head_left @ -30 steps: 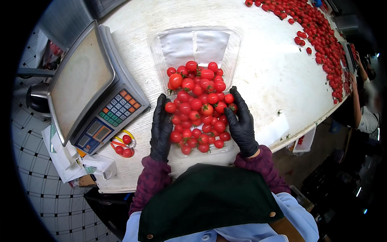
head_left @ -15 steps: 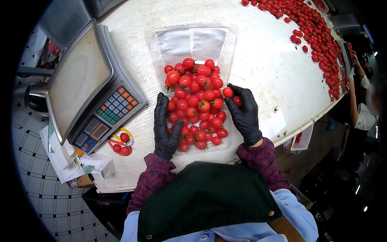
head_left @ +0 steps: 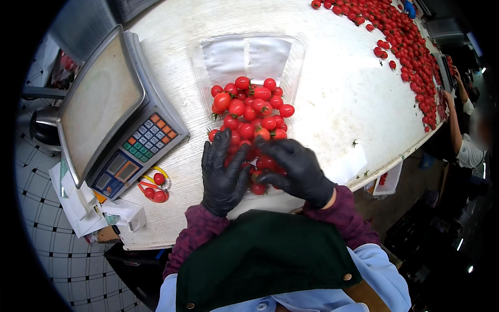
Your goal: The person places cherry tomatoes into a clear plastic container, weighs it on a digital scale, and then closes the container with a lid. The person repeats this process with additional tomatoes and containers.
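A clear plastic clamshell box (head_left: 298, 57) lies opened out on the table, with two white labels on its far half. Cherry tomatoes (head_left: 236, 107) are heaped in its near half and spill over toward the far one. My black-gloved left hand (head_left: 224, 174) rests on the near left of the heap, its fingers spread. From the right, my black-gloved right hand (head_left: 299, 171) reaches over the tomatoes. Its thumb and fingers are apart, with tomatoes showing between them. Both hands cover part of the near heap.
A weighing scale (head_left: 104, 104) stands on the left. Beside it lie a yellow and red scissor-like tool (head_left: 147, 183) and a few loose tomatoes (head_left: 158, 195). A large tomato pile (head_left: 410, 57) spreads along the far right edge, where another person's arms (head_left: 453, 117) reach in.
My right hand has moved left from the box's right side, where it held tomatoes, onto the heap. My left hand has shifted right onto the tomatoes. A tomato now sits at the heap's right edge.
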`<state>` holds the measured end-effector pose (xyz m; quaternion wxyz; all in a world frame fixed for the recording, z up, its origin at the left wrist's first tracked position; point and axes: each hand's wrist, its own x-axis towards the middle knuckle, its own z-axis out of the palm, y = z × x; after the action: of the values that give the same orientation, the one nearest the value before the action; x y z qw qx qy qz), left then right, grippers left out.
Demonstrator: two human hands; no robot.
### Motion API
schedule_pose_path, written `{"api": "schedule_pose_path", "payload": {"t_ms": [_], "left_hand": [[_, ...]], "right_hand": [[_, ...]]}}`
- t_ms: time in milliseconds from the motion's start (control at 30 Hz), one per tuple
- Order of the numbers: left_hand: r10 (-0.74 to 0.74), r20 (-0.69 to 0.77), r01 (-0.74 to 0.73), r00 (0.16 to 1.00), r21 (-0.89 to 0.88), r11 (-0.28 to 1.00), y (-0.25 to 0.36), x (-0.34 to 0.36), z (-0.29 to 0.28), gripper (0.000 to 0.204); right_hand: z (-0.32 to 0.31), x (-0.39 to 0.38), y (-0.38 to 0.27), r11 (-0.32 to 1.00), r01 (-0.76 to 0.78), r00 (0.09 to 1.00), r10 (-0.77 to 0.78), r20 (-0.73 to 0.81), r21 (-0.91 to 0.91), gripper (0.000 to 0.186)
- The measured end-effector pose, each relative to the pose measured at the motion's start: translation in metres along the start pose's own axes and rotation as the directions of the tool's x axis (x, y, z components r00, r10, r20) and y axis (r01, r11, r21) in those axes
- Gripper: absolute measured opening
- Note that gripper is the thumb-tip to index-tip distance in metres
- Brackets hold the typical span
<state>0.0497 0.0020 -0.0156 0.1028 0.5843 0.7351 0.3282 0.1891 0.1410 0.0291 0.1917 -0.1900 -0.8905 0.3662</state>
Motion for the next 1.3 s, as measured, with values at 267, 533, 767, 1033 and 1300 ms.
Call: {"api": "schedule_pose_path", "payload": {"t_ms": [267,533,767,1033,1300], "left_hand": [[0.007,-0.163,0.007,0.987,0.084,0.996,0.016,0.057,-0.019,0.037],[0.022,-0.065,0.003,0.998,0.356,0.934,0.016,0.107,-0.007,0.023],[-0.277,-0.024,0.211,0.961,-0.585,0.783,0.005,0.063,-0.020,0.024],[-0.502,0.289,0.450,0.815,-0.861,0.235,0.054,0.033,-0.013,0.029],[-0.329,0.079,0.306,0.941,-0.611,0.730,0.047,-0.001,-0.019,0.026]], "right_hand": [[-0.007,0.019,0.048,0.919,-0.195,0.979,0.160,-0.130,-0.342,0.040],[-0.050,-0.046,0.016,0.454,-0.539,0.698,0.713,0.073,0.710,0.023],[-0.107,-0.175,0.033,0.246,-0.452,0.494,0.869,0.012,0.857,0.032],[-0.202,-0.364,0.131,0.548,-0.809,0.251,0.649,-0.718,0.212,0.016],[-0.122,-0.142,0.060,0.642,-0.451,0.638,0.717,-0.279,0.619,0.026]]}}
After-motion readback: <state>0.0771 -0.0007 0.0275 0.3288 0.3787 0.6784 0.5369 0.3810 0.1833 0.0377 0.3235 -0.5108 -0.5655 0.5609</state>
